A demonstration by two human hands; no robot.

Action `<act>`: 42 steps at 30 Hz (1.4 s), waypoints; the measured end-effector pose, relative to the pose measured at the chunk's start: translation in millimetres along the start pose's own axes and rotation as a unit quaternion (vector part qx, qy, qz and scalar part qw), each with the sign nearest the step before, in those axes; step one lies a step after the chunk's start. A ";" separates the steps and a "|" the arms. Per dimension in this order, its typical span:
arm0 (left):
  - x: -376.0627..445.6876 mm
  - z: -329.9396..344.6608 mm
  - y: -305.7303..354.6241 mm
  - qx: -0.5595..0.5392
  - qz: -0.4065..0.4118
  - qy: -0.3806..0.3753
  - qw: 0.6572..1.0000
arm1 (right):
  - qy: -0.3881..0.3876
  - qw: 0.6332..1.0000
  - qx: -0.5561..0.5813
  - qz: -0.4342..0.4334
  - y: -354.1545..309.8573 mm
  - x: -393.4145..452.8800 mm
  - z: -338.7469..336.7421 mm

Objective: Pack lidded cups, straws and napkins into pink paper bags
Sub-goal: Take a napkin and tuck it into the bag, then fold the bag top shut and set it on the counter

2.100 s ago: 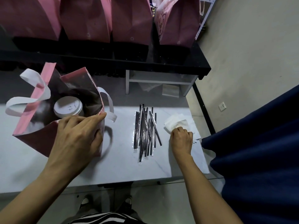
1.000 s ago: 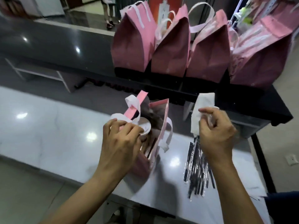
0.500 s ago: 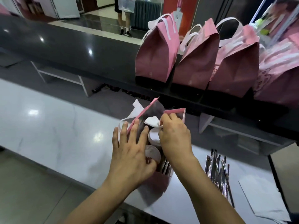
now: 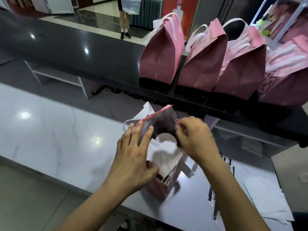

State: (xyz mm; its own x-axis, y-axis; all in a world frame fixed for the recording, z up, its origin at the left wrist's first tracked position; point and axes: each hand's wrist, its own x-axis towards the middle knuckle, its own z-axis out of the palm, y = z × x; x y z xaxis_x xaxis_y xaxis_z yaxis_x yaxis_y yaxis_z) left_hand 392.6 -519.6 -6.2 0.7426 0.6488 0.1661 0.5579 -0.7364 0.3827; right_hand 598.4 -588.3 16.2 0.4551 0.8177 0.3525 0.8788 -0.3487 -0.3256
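Motion blur smears the person's right hand point(image 4: 195, 138) at the mouth of an open pink paper bag point(image 4: 160, 189) on the white marble counter point(image 4: 55, 140), and how its grip is set cannot be told: the curled fingers sit at the bag's right rim, but whether they pinch the paper is unclear. Much of the bag's body is hidden behind both forearms. Inside it, a white napkin point(image 4: 164, 155) lies crumpled over the contents; the round white lid point(image 4: 165, 136) of a cup shows just behind it, and dark straw ends point(image 4: 165, 180) peep out at the near corner. The left hand point(image 4: 133, 157) holds the bag's left wall, fingers spread along the outside near the white handle point(image 4: 143, 113) and thumb hooked over the near rim. To the right, a loose bundle of wrapped straws point(image 4: 212, 197) lies on the counter, largely covered by the right forearm, beside a stack of napkins point(image 4: 265, 200). On the raised dark ledge point(image 4: 83, 52) behind stand four more pink bags point(image 4: 160, 57), tops folded shut, the rightmost cut off by the frame edge. Beyond, only a bystander's legs point(image 4: 125, 22) are visible.
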 end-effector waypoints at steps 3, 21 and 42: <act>9.4 -5.6 -7.8 -0.004 0.045 -0.007 0.999 | 0.061 0.996 -0.026 0.060 35.8 -3.9 -11.2; 48.6 -12.9 -38.8 -0.064 -0.045 0.179 0.981 | 0.053 0.926 0.307 0.214 32.9 -70.4 -10.2; -13.2 8.6 -64.6 -0.238 -0.042 0.068 0.968 | -0.118 0.897 0.395 0.160 76.9 -55.7 14.0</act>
State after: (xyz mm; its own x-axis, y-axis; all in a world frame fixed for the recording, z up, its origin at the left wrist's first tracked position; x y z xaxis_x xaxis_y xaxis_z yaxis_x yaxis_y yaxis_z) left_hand 349.9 -482.3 -40.9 0.6282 0.7457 0.2220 0.3558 -0.5290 0.7704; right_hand 638.6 -654.3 -40.7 0.5402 0.8408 -0.0353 0.2902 -0.2255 -0.9300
